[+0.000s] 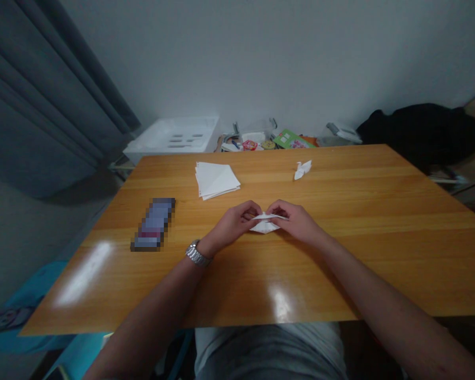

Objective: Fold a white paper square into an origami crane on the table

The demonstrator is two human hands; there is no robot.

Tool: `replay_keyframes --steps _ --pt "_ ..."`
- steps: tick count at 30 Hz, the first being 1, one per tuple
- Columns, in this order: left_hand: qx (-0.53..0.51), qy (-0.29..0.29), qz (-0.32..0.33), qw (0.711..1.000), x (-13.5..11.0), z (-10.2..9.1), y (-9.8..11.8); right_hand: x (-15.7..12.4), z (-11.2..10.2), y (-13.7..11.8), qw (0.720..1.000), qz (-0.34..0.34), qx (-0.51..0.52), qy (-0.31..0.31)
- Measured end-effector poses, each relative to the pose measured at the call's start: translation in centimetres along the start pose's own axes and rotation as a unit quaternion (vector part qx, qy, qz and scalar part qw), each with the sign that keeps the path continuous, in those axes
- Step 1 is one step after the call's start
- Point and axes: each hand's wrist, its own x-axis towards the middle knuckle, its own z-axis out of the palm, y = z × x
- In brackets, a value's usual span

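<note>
My left hand (233,224) and right hand (298,220) curled close together, both pinching the paper (265,227), left forearm (154,311) slanting from seven o'clock, right forearm (364,282) from four

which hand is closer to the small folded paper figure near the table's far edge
Right. The right hand is on the near side of the paper figure, not touching it; the left hand is farther off, nearer the person and to its left.
</note>
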Motion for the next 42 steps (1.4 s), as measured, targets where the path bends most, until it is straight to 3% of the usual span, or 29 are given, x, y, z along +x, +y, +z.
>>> replay_keyframes --steps 6,14,23,33,42 --pt "-0.014 -0.005 -0.012 1.0 -0.3 0.0 0.9 -0.2 -0.1 0.0 0.999 0.019 0.033 0.0" --pt "0.088 0.045 0.016 0.995 -0.5 0.2 2.0 -0.4 0.3 -0.5 0.999 0.018 0.037 0.026" --pt "0.022 0.035 -0.008 0.999 -0.2 0.8 0.4 -0.4 0.8 -0.7 0.998 0.014 0.023 0.051" --pt "0.048 0.054 -0.009 0.997 -0.2 0.8 1.1 -0.5 -0.1 -0.7 0.997 0.028 -0.053 0.051" --pt "0.119 0.055 -0.014 0.991 0.0 -0.3 1.1 -0.6 -1.6 -1.0 0.998 0.028 -0.045 -0.034"
